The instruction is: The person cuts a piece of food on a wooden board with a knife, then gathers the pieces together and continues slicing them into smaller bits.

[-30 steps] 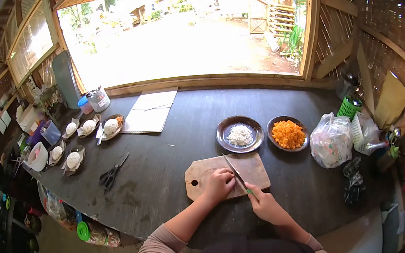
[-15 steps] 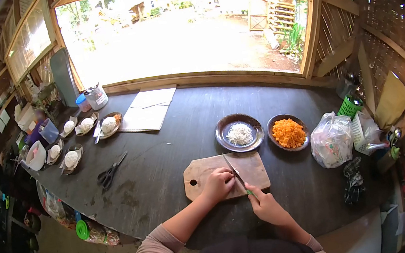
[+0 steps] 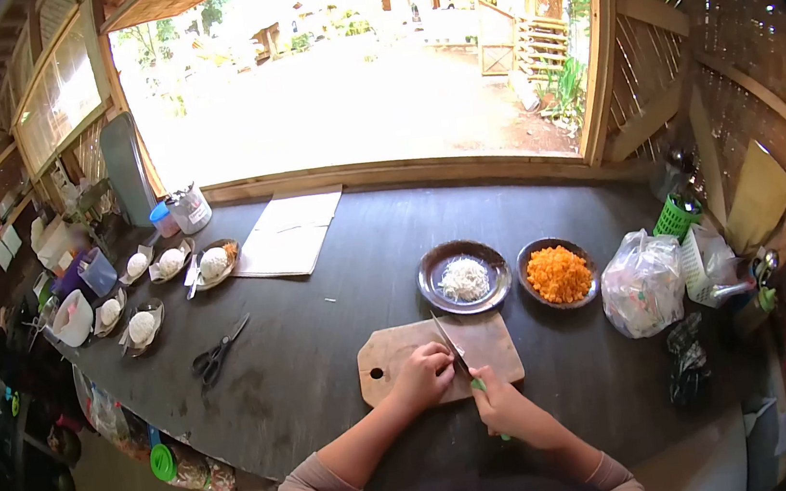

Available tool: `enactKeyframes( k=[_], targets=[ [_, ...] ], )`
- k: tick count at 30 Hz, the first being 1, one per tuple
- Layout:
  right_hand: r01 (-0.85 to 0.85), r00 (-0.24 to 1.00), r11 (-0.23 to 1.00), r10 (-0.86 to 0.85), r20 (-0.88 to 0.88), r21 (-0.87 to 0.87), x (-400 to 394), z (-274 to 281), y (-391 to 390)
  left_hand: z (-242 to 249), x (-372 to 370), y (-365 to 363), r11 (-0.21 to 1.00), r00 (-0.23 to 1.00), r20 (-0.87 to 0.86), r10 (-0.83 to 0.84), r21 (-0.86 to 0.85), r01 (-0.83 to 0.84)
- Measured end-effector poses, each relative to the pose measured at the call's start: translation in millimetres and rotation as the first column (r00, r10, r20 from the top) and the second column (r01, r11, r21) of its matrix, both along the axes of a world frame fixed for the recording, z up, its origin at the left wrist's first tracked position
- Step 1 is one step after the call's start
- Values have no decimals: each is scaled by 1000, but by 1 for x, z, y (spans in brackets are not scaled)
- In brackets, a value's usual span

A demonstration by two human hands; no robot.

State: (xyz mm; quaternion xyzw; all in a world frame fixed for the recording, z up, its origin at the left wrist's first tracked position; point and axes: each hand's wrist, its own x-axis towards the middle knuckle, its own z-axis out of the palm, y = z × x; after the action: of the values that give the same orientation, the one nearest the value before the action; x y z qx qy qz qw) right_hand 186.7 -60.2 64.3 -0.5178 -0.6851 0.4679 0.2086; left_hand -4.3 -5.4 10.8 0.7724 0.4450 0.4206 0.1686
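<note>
Markings on the canister [image 3: 190, 210], far off beyond the left hand [image 3: 423, 376], look too small to read, but the right hand [image 3: 508, 405] grips a green-handled knife [image 3: 449, 340] over the wooden cutting board [image 3: 391, 354], beside the left, whose curled fingers hide any hold.

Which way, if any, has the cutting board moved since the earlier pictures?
No visible move: against the plate just beyond it, the cutting board keeps its place; only the whole view shifted.
</note>
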Motion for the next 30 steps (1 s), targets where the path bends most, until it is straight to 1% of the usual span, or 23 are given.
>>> enactKeyframes(
  k=[1,2,5,9,11,12,14,18,20,23,24,26,30],
  targets=[
    [19,999,999,-18,-42,27,1,-6,-2,0,-1,0,1000,1000,-1,-9,-8,9],
    [23,999,999,-22,-48,31,1,-10,-3,-1,-2,0,1000,1000,-18,-9,-15,9],
    [57,997,945,-35,-75,322,10,-18,-7,-4,-1,2,998,1000,1,-11,-58,11],
    [11,999,961,-1,-36,275,7,-6,-11,-3,-2,-1,999,1000,-23,-6,-52,4],
    [32,999,938,-16,-50,344,7,-14,-10,-1,-1,0,998,1000,9,-10,-58,10],
    [32,999,941,-16,-51,336,6,-16,-10,-1,-1,0,998,1000,9,-6,-60,7],
    [41,998,913,-16,-63,405,6,-17,-10,-3,-2,1,999,1000,3,-10,-50,10],
    [62,997,915,-41,-59,400,6,-15,-10,-4,-1,1,999,1000,2,-8,-34,8],
    [51,996,895,-14,-86,443,6,-18,-8,-4,-1,2,999,1000,0,-11,-30,11],
    [44,997,884,-7,-82,465,7,-21,-7,-3,-1,1,999,1000,5,-13,-37,13],
    [43,997,884,-6,-81,465,7,-21,-8,-3,-1,1,999,1000,14,-12,-45,13],
    [46,998,915,-25,-59,400,8,-19,-8,-3,-2,2,999,1000,16,-15,-47,16],
    [49,998,928,-35,-44,370,8,-10,-10,-4,-3,3,999,1000,6,-13,-31,13]
  ],
)
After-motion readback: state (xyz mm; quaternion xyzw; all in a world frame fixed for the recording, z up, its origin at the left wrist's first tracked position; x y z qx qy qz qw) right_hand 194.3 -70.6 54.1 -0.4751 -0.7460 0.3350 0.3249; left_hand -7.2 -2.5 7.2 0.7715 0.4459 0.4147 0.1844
